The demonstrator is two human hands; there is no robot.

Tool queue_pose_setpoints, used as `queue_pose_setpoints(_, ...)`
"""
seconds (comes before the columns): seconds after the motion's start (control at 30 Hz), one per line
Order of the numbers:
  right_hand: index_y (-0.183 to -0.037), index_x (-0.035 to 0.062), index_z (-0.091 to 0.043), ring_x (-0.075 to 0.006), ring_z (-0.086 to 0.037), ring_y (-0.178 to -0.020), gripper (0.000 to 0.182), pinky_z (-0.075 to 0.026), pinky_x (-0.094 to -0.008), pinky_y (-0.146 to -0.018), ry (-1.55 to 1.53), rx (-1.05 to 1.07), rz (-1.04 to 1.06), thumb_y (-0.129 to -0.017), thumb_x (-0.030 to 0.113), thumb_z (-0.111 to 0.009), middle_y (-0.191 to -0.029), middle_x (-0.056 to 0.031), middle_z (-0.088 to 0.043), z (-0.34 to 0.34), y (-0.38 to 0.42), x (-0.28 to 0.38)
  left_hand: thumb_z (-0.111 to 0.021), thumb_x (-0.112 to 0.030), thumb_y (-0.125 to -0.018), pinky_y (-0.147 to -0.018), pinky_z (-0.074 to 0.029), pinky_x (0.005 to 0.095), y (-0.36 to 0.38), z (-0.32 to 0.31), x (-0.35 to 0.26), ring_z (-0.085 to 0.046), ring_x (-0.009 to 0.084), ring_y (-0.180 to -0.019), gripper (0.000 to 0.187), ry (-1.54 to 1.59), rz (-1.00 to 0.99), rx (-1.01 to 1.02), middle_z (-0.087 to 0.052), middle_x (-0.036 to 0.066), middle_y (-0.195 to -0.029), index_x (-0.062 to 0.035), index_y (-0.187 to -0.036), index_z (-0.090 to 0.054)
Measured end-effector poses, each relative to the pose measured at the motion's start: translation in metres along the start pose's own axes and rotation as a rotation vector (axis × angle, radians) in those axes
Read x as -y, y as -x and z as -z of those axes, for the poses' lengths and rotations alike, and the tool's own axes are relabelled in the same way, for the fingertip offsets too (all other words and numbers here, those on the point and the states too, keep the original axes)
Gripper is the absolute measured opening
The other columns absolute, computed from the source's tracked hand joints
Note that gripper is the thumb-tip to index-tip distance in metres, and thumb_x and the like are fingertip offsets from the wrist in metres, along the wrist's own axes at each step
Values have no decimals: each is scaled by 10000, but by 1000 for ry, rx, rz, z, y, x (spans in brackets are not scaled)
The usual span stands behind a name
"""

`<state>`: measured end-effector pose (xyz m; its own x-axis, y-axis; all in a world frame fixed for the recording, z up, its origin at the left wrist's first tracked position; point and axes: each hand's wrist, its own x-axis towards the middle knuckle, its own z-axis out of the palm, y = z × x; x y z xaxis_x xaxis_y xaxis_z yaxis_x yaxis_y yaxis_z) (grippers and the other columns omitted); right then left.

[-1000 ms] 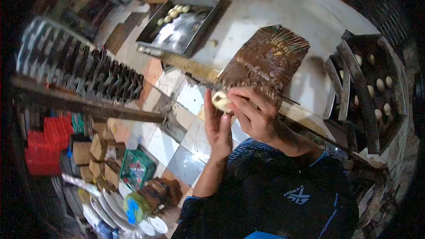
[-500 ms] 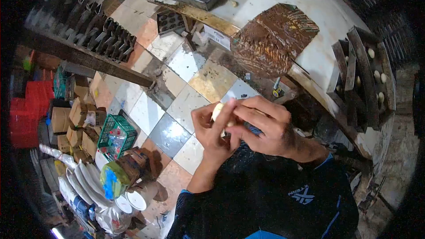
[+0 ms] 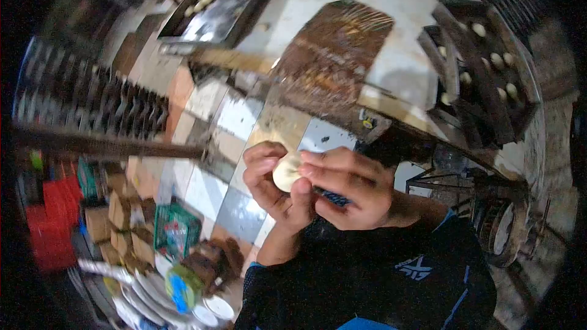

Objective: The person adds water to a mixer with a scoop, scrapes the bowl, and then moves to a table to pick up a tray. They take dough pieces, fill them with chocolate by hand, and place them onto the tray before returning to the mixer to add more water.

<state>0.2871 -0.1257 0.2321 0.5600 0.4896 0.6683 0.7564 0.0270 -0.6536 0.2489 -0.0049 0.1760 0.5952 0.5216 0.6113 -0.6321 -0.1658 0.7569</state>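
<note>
A pale lump of dough (image 3: 285, 172) sits between both my hands, held close to my chest above the tiled floor. My left hand (image 3: 269, 184) cups it from below and the left, fingers curled over its top. My right hand (image 3: 346, 187) presses against it from the right, with the fingertips on the dough. Only part of the dough shows between the fingers.
A white worktable (image 3: 397, 55) lies ahead with a brown plastic-covered board (image 3: 333, 49), a dark baking tray (image 3: 214, 15) with dough balls at its far end, and stacked trays (image 3: 483, 55) of dough balls on the right. Boxes, a green crate (image 3: 177, 229) and plates (image 3: 202, 308) are on the floor at left.
The view swung, with the table shifting in frame. My hands stayed together on the dough, and the fingers have closed more tightly around it, turning it between them.
</note>
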Motion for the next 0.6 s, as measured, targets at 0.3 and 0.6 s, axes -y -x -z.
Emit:
queue_pose_setpoints(0.3, -857, 13, -637, -281, -630, -860, 106, -511, -345, -732, -4, 7, -400, -771, 70, -659, -905, -145, -622, 172, 17, -66, -817, -325, -678, -654, -438, 319, -50, -194, 57, -533, 201, -694, 393, 304, -115, 596, -537, 79, -717, -30, -706, -559)
queue_pose_setpoints(0.6, -1047, -15, -581, -349, -543, -1047, 298, -470, -404, -900, 803, 131, -154, -761, 59, -617, -1167, -204, -515, 321, 22, -66, -657, -103, -759, -477, -350, 287, 0, -368, 85, -458, 167, -513, 141, 220, 66, 1155, -471, 45, -590, -26, -779, -541)
